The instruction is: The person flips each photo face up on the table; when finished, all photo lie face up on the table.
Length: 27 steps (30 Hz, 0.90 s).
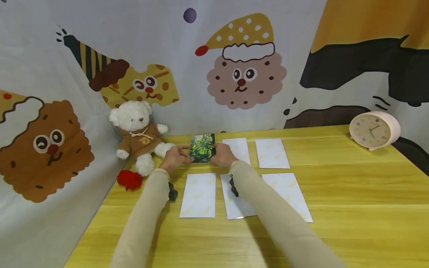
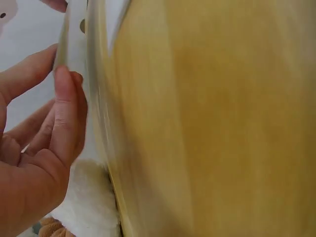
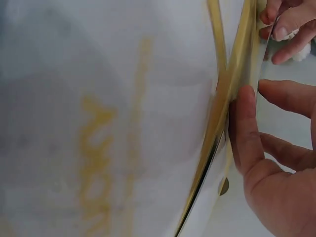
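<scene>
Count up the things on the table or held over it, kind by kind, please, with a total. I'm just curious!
White-side-up cards: 5
Held card with a green picture: 1
White teddy bear: 1
Pink clock: 1
Small red object: 1
Total: 9

Card (image 1: 202, 148) between the hands (image 1: 175, 157) (image 1: 225, 155) — bear (image 1: 144, 139) to its left, clock (image 1: 370, 130) far right (on the table (image 1: 352, 223))

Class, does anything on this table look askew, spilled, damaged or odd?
Nothing looks spilled or damaged. One oddity: the picture card held by left hand and right hand shows green; the five white cards on the table do not.
</scene>
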Each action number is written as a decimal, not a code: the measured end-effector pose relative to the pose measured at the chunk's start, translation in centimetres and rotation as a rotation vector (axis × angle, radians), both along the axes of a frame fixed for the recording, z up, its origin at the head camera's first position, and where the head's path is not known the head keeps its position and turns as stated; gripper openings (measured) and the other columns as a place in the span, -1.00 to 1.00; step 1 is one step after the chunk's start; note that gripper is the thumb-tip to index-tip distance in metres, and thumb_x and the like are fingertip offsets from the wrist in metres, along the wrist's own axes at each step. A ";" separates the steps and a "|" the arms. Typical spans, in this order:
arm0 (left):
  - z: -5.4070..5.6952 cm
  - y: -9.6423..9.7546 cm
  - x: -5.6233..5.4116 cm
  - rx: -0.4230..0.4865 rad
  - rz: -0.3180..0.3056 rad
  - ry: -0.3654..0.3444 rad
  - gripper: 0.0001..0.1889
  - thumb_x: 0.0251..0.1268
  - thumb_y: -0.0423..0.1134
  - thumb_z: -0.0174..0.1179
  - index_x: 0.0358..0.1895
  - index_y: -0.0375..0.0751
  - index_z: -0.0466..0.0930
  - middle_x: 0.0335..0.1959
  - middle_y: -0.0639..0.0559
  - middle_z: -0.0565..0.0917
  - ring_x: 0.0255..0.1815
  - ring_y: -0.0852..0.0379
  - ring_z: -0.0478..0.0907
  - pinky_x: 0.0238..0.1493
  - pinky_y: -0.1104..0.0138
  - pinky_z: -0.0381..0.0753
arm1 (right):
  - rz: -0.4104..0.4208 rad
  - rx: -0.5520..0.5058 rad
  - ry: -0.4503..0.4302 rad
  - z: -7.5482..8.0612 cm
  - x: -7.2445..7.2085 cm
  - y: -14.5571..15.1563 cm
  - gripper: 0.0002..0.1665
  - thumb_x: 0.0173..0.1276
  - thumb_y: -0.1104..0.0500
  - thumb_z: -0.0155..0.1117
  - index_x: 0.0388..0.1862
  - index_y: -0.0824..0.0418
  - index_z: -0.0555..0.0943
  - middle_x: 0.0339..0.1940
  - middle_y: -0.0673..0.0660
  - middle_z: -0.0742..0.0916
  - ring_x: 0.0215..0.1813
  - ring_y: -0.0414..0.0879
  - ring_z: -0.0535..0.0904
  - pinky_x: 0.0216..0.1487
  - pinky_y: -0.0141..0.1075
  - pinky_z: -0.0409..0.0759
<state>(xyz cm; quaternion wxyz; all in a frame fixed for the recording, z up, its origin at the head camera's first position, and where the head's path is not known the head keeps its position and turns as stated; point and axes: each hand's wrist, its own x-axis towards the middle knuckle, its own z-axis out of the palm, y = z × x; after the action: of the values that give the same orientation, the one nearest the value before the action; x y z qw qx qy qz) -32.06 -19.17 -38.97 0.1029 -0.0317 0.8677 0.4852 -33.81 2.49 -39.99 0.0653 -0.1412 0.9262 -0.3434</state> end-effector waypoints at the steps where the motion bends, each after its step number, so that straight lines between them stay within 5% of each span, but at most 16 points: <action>1: 0.0 0.0 0.0 -0.041 -0.002 -0.001 -0.35 0.25 -0.25 0.40 0.43 -0.06 0.44 0.09 -0.26 0.66 -0.10 -0.03 0.73 0.12 0.08 0.69 | 0.005 0.020 0.013 0.0 0.0 -0.1 -0.16 0.11 0.29 0.38 0.43 0.40 0.41 0.32 0.32 0.64 0.30 0.12 0.56 0.21 -0.14 0.63; 3: 0.0 -0.1 -0.2 -0.132 -0.023 0.001 -0.37 0.24 -0.22 0.42 0.39 -0.10 0.48 0.00 -0.26 0.72 -0.20 0.01 0.74 -0.01 0.16 0.72 | 0.012 0.041 0.011 0.0 0.0 -0.4 -0.18 0.13 0.28 0.37 0.42 0.40 0.42 0.34 0.32 0.62 0.38 0.16 0.52 0.30 -0.09 0.60; 6: 0.1 -0.1 -0.3 -0.267 -0.074 0.012 -0.37 0.21 -0.17 0.44 0.36 -0.16 0.50 -0.06 -0.26 0.74 -0.30 0.04 0.73 -0.22 0.24 0.71 | 0.004 0.055 -0.017 0.0 0.0 -0.7 -0.23 0.22 0.26 0.35 0.44 0.37 0.41 0.12 0.35 0.74 -0.14 0.07 0.66 0.11 -0.14 0.68; 9: 0.1 -0.2 -0.5 -0.356 -0.114 0.025 -0.35 0.21 -0.14 0.45 0.37 -0.19 0.49 -0.02 -0.26 0.74 -0.33 0.06 0.72 -0.30 0.27 0.67 | -0.018 0.046 -0.044 0.2 0.0 -0.8 -0.27 0.29 0.25 0.34 0.44 0.34 0.42 0.02 0.33 0.78 -0.50 -0.06 0.36 -0.17 -0.22 0.59; 12: 0.2 -0.2 -0.6 -0.389 -0.132 0.036 -0.35 0.21 -0.17 0.44 0.37 -0.21 0.49 -0.01 -0.27 0.73 -0.30 -0.02 0.73 -0.24 0.21 0.68 | -0.016 0.033 -0.068 0.2 0.1 -0.8 -0.28 0.29 0.24 0.34 0.43 0.34 0.43 0.23 0.28 0.70 -0.33 -0.06 0.48 -0.08 -0.20 0.60; 14: 0.2 -0.1 -0.6 -0.424 -0.153 0.062 -0.36 0.20 -0.19 0.44 0.36 -0.23 0.50 0.00 -0.27 0.73 -0.18 -0.08 0.72 -0.11 0.14 0.69 | 0.005 0.042 -0.075 0.1 0.3 -0.8 -0.30 0.27 0.25 0.32 0.41 0.35 0.45 0.36 0.28 0.61 -0.01 0.01 0.59 0.13 -0.14 0.63; 17: 0.2 0.1 -0.7 -0.469 -0.176 0.096 -0.39 0.19 -0.22 0.44 0.33 -0.25 0.53 0.10 -0.28 0.69 0.07 -0.18 0.65 0.12 0.04 0.66 | 0.045 0.082 -0.052 0.0 0.4 -0.8 -0.39 0.21 0.29 0.30 0.29 0.37 0.56 0.28 0.28 0.66 0.28 0.10 0.58 0.26 -0.08 0.64; 20: 0.1 0.3 -0.7 -0.476 -0.168 0.105 -0.41 0.19 -0.24 0.44 0.32 -0.24 0.55 0.23 -0.28 0.63 0.26 -0.21 0.55 0.27 -0.01 0.59 | 0.083 0.138 -0.021 0.0 0.4 -1.0 -0.89 0.15 0.32 0.28 -0.34 0.34 0.67 -0.37 0.13 0.71 -0.21 -0.04 0.61 -0.15 -0.26 0.64; 22: 0.1 0.4 -0.7 -0.462 -0.154 0.102 -0.41 0.19 -0.26 0.44 0.32 -0.23 0.55 0.27 -0.27 0.61 0.30 -0.22 0.52 0.30 -0.02 0.57 | 0.102 0.166 -0.011 0.0 0.4 -1.0 -0.76 0.14 0.33 0.28 -0.63 0.24 0.43 -0.61 0.01 0.43 -0.44 -0.11 0.32 -0.38 -0.32 0.35; 24: 0.1 0.4 -0.6 -0.444 -0.149 0.108 -0.42 0.21 -0.27 0.42 0.33 -0.23 0.54 0.28 -0.28 0.60 0.31 -0.23 0.51 0.30 -0.03 0.57 | 0.115 0.171 -0.022 0.2 0.4 -0.8 -0.67 0.16 0.32 0.30 -0.62 0.20 0.33 -0.59 0.02 0.32 -0.44 -0.08 0.22 -0.38 -0.29 0.24; 26: 0.1 0.3 -0.6 -0.418 -0.147 0.124 -0.44 0.26 -0.25 0.39 0.33 -0.24 0.53 0.26 -0.28 0.61 0.30 -0.25 0.50 0.27 -0.02 0.57 | 0.112 0.158 -0.024 0.3 0.5 -0.3 -0.89 0.20 0.27 0.35 -0.40 0.28 0.59 -0.43 0.05 0.60 -0.30 -0.09 0.49 -0.29 -0.30 0.50; 27: 0.2 0.2 -0.5 -0.389 -0.137 0.125 -0.46 0.28 -0.25 0.36 0.33 -0.25 0.53 0.25 -0.28 0.62 0.29 -0.25 0.51 0.25 -0.02 0.58 | 0.113 0.146 -0.033 0.5 0.5 0.1 -0.79 0.23 0.24 0.37 -0.18 0.31 0.66 -0.26 0.12 0.69 -0.17 -0.04 0.58 -0.17 -0.26 0.61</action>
<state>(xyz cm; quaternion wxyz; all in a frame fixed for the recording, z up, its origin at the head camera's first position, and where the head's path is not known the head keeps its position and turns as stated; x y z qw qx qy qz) -32.53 -18.99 -38.79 0.0735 0.0384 0.9499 0.3015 -33.30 2.54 -39.50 0.1098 -0.1826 0.9381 -0.2732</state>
